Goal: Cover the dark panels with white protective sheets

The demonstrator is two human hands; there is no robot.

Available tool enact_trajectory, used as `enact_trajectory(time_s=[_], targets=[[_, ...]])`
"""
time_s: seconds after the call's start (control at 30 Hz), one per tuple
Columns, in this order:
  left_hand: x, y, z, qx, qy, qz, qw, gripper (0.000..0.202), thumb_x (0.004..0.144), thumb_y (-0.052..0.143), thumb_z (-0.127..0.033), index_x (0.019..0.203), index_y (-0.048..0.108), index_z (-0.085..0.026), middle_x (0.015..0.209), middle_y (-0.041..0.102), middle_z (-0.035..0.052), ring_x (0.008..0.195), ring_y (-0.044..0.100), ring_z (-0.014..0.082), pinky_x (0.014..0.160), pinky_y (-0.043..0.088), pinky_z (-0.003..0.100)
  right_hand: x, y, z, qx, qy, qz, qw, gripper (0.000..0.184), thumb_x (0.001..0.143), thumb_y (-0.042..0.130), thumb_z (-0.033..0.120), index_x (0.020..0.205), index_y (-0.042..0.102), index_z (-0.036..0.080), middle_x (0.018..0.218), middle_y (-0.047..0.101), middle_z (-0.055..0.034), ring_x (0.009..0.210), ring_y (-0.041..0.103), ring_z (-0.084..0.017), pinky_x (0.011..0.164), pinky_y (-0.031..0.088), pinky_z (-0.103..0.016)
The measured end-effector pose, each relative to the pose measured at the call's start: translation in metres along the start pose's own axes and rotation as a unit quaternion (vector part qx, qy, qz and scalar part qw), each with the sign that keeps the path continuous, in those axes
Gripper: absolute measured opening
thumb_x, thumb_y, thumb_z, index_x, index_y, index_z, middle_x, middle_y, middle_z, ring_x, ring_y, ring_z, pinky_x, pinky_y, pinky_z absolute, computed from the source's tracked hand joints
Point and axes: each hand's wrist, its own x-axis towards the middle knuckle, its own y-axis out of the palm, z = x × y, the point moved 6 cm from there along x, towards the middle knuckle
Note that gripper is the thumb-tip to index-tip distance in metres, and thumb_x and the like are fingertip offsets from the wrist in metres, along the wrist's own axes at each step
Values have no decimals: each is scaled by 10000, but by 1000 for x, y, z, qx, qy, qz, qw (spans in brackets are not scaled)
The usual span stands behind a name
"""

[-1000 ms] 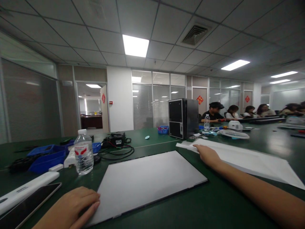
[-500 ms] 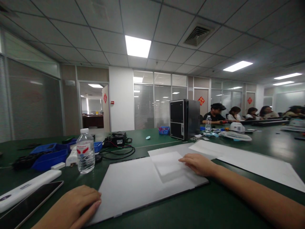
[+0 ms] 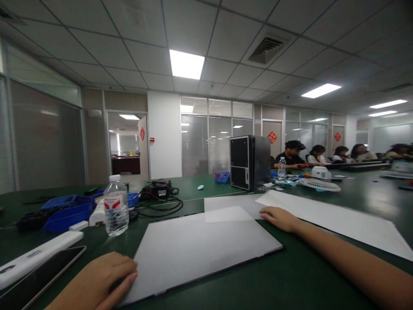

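Note:
A flat white panel (image 3: 200, 254) with a dark rim lies on the green table before me. My left hand (image 3: 108, 275) is closed at the panel's left edge, thumb and fingers against it. Over the far right part of the panel lies a thin, slightly see-through white sheet (image 3: 229, 208), which reaches past the panel's back edge. My right hand (image 3: 280, 218) has its fingers together at the right end of this sheet, beyond the panel's far right corner. The underside of both hands is hidden.
A water bottle (image 3: 115, 206), blue trays (image 3: 69, 215), a phone (image 3: 45, 275) and a white bar-shaped device (image 3: 38, 256) stand or lie at left. Black cables (image 3: 164, 206) and a computer tower (image 3: 248, 163) are behind. Another white sheet (image 3: 335, 219) lies right. People sit far right.
My right hand has moved right and away from me, off the panel. The thin sheet has shifted back with it, baring more of the panel. My left hand stays put.

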Motion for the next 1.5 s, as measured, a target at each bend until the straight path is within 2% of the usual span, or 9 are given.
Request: enact_trajectory(time_s=[0.13, 0.3, 0.4, 0.57, 0.67, 0.83, 1.07, 1.27, 1.5], targets=[[-1, 0, 1, -5, -5, 6, 1000, 293, 992, 479, -445, 963, 741, -315, 989, 780, 13, 911, 713, 193, 810, 506, 295, -4, -3, 27, 45, -46, 9, 998, 619, 970, 408, 658, 1280, 704, 212, 1357, 668, -117, 1253, 592, -326, 1107, 419, -481], [-1, -1, 1, -12, -12, 7, 1000, 284, 989, 485, -449, 973, 737, -318, 991, 777, 9, 923, 706, 200, 830, 501, 307, -13, -10, 62, 90, -109, 5, 990, 538, 961, 479, 626, 1237, 727, 237, 1302, 701, -97, 1211, 618, -304, 1095, 431, -469], [-1, -1, 1, -14, -9, 4, 1000, 283, 989, 490, -453, 968, 736, -315, 979, 775, 9, 912, 703, 198, 822, 497, 303, -15, -14, 70, 97, -147, -1, 984, 505, 977, 470, 608, 1187, 739, 236, 1247, 719, -94, 1160, 638, -282, 1066, 453, -442], [0, -2, 0, -13, 8, -17, 1000, 270, 983, 507, -438, 971, 746, -313, 958, 779, 8, 879, 711, 188, 792, 508, 281, -6, -12, 39, 39, -71, -33, 996, 569, 976, 438, 611, 1305, 676, 213, 1378, 646, -119, 1287, 562, -311, 1136, 387, -489], [0, -3, -1, -6, 12, -19, 1000, 268, 981, 511, -433, 966, 753, -317, 951, 780, 6, 862, 714, 181, 777, 509, 275, -1, -2, 14, 14, -18, -9, 1000, 644, 956, 460, 617, 1394, 615, 171, 1466, 574, -145, 1348, 516, -328, 1161, 362, -495], [1, -5, -3, 1, 6, -11, 1000, 286, 986, 489, -434, 942, 743, -310, 950, 777, 9, 867, 712, 181, 780, 505, 281, -1, 6, 7, 40, -29, 20, 999, 637, 941, 484, 620, 1368, 642, 173, 1451, 591, -137, 1335, 531, -327, 1172, 359, -486], [2, -8, -6, 2, 8, -13, 1000, 279, 982, 489, -426, 903, 727, -304, 948, 781, 7, 861, 718, 180, 777, 512, 279, -8, -1, 42, 97, -68, 32, 992, 620, 946, 493, 647, 1381, 634, 228, 1445, 601, -106, 1339, 525, -320, 1171, 359, -498], [3, -6, -4, 2, -10, 8, 1000, 292, 986, 477, -445, 965, 744, -329, 986, 786, -10, 909, 725, 184, 816, 528, 299, -15, -7, 67, 104, -123, 28, 987, 566, 988, 449, 632, 1350, 656, 250, 1387, 637, -104, 1280, 568, -302, 1125, 409, -482], [0, -2, 0, 17, -37, 2, 999, 289, 983, 468, -490, 1055, 734, -400, 1299, 721, -58, 1131, 703, 229, 978, 516, 392, -25, -14, 101, 85, -184, 37, 978, 532, 1033, 402, 569, 1382, 629, 237, 1343, 662, -107, 1249, 582, -287, 1100, 422, -453]])
